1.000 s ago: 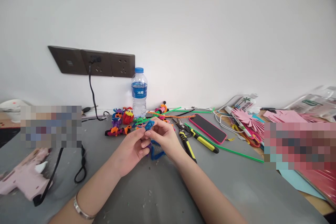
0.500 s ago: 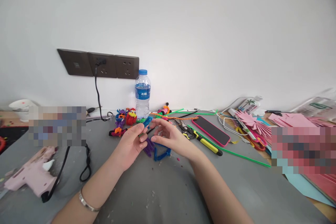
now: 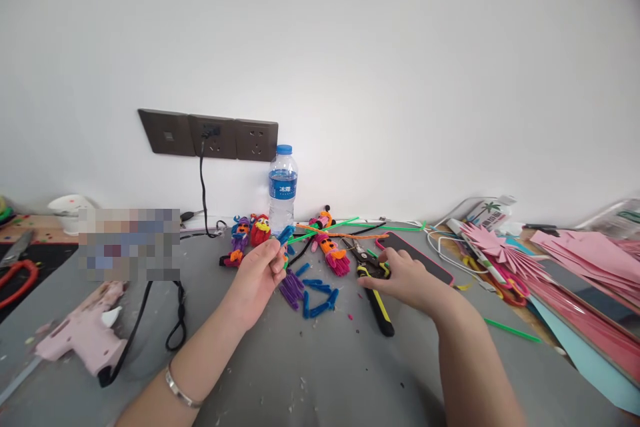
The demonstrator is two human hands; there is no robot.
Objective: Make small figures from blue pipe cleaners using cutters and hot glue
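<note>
My left hand (image 3: 259,280) is closed, pinching a short blue pipe cleaner piece (image 3: 285,235) upright between thumb and fingertips. At the wire pliers (image 3: 377,307) is my right hand (image 3: 407,280), thumb and fingers curled about the black-and-yellow handles; the far fingertips are partly hidden. Between the hands lie several cut blue pipe cleaner pieces (image 3: 320,310) and a bunch of purple ones (image 3: 291,290). An orange and pink pipe cleaner figure (image 3: 332,255) rests behind them. A purple figure (image 3: 241,235) and a red one (image 3: 260,230) are to its left.
A water bottle (image 3: 283,190) stands by the wall. The phone (image 3: 425,260) lies behind my right hand, with pink folded paper (image 3: 500,250) farther right. A pink glue gun (image 3: 85,340) and its black cord occupy the left. Green pipe cleaners (image 3: 513,330) lie about.
My right hand has left the blue piece and moved right onto the pliers, whose handles have swung toward me. My left hand still holds the blue piece. The view has shifted slightly.
</note>
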